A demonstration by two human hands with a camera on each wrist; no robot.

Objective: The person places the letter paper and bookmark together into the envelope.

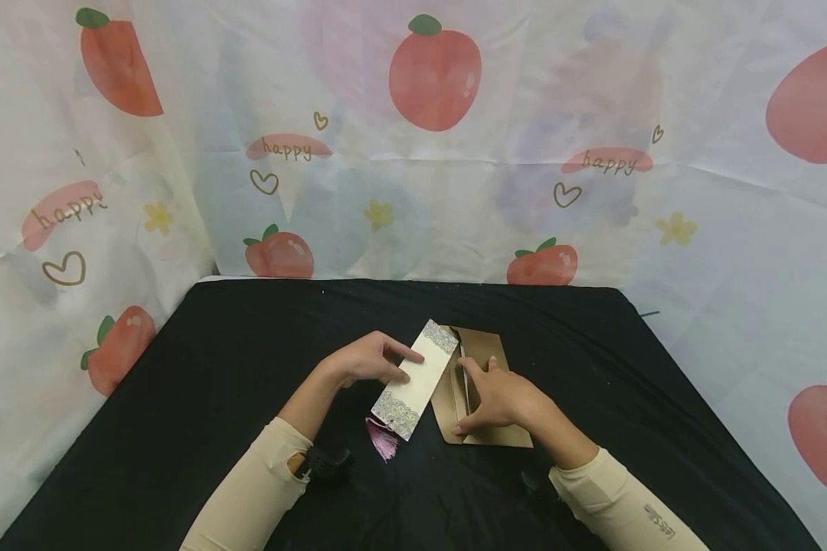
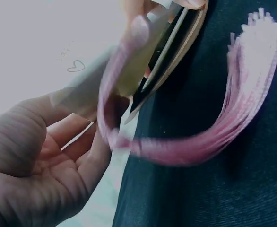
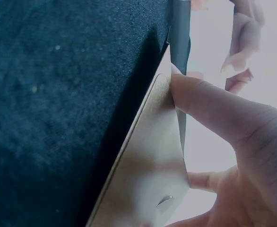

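Observation:
My left hand (image 1: 364, 361) holds a pale bookmark (image 1: 422, 376) by its left long edge, thumb and fingers on opposite faces. The bookmark has silvery lace patterns at both ends and lies slanted, its upper end overlapping a brown kraft paper envelope (image 1: 488, 347). A pink tassel (image 1: 383, 441) hangs from its lower end; in the left wrist view the tassel (image 2: 252, 80) curls over the dark cloth. My right hand (image 1: 506, 394) grips the envelope, its thumb and fingers spread along the opening. The envelope's side (image 3: 148, 151) is tilted in the right wrist view.
A black cloth (image 1: 248, 329) covers the table. Behind and on both sides hangs a pale curtain (image 1: 441, 199) printed with red fruit, hearts and the word happy. A dark wrist strap (image 1: 325, 464) sits at my left sleeve.

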